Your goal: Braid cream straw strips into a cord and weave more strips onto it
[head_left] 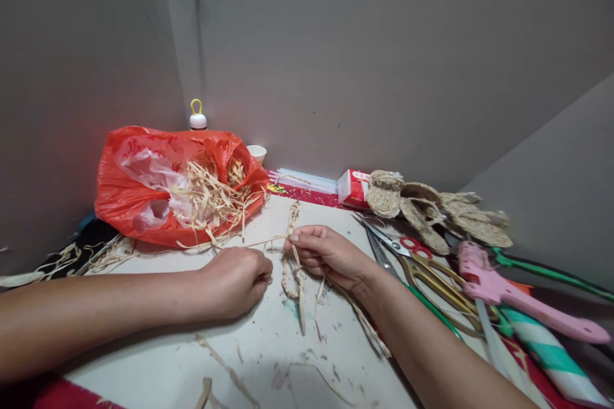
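A thin plaited straw braid [291,284] stands out over the pale work surface, with loose strand ends hanging below it. My right hand [330,255] is closed, thumb and forefinger pinching the braid near its middle. From that pinch a thin straw strand [266,242] runs leftward, above my left hand. My left hand [240,281] is curled into a fist just left of the braid; whatever its fingers hold is hidden. Under my right wrist lie more long straw strands [367,319].
A red plastic bag [129,204] full of straw strips stands at the back left, near a white cup [258,153]. On the right lie scissors [432,281], a pink glue gun [503,291] and several woven straw slippers [422,204]. Straw scraps [230,374] litter the front.
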Available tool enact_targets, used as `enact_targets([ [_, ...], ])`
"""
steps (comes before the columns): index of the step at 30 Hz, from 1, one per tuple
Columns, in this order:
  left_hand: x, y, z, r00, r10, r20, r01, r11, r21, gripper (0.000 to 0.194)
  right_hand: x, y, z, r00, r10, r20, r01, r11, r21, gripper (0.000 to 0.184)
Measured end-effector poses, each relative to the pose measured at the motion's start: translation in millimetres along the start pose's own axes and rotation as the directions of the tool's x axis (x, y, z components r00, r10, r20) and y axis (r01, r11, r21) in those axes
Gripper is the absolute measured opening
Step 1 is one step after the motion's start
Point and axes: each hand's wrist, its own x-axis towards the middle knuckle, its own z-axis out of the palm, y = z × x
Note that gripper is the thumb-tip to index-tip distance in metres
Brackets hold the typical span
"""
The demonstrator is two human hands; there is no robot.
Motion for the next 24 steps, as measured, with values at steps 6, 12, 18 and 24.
enact_targets([
  [6,-30.5,20.0,-36.6,0.993,-0.012,-0.115,-0.051,0.849,-0.525,0.007,0.5,0.4,-1.2,1.000,-0.003,0.001,0.003,1.000,-0.006,0.023],
  [12,-28.5,49.9,-66.9,0.993,-0.118,-0.008,0.042,0.413,-0.910,0.016,0.9,4.2,-1.9,0.999,-0.027,0.028,0.027,0.999,0.023,0.022],
  [18,33.5,9.0,-16.0,0.943,-0.325,0.066,0.176,0.324,-0.930,0.008,-0.1,2.7,-1.1,1.000,-0.007,0.006,0.007,1.000,0.027,0.023],
  [24,45.1,-1.9,0.3,0.939,-0.343,0.015,0.142,0.348,-0.927,0.006,1.9,3.6,-0.3,0.998,-0.031,-0.058,0.030,0.999,-0.020,0.024],
])
